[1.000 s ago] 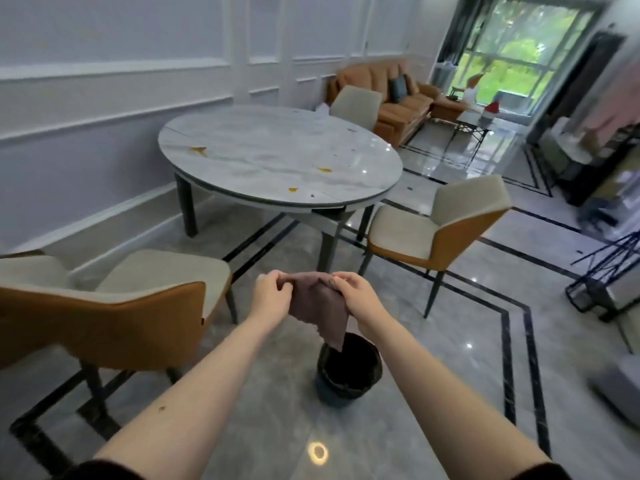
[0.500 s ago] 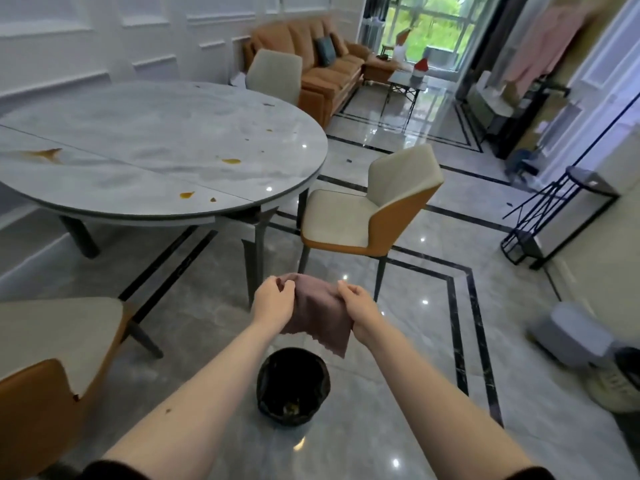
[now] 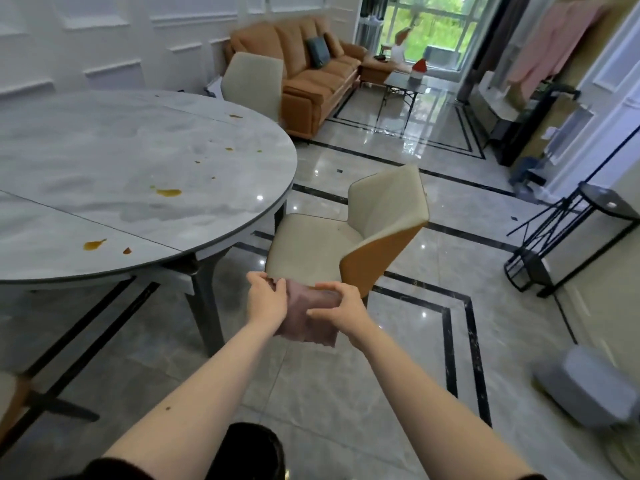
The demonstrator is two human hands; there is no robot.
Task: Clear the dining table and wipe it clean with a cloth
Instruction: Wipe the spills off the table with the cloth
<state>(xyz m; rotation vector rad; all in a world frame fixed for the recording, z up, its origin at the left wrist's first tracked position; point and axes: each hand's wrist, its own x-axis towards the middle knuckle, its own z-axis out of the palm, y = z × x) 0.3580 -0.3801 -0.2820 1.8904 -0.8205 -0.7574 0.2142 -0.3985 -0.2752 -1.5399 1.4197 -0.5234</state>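
A mauve-brown wiping cloth (image 3: 308, 317) is held in mid-air between both hands, in front of a cream-and-orange dining chair (image 3: 349, 237) and right of the round grey marble surface (image 3: 114, 174). It is gripped at its left edge by the curled left hand (image 3: 266, 299) and pinched along its top by the right hand (image 3: 343, 311) fingers. Orange-brown spill stains (image 3: 168, 192) are seen on the surface; a black bin (image 3: 247, 452) is on the floor between the forearms.

We see a cream-and-orange chair (image 3: 349, 237) near us, a second cream chair (image 3: 251, 81) beyond, an orange sofa (image 3: 304, 67), a black bin (image 3: 249, 448) on the glossy floor (image 3: 398, 358).
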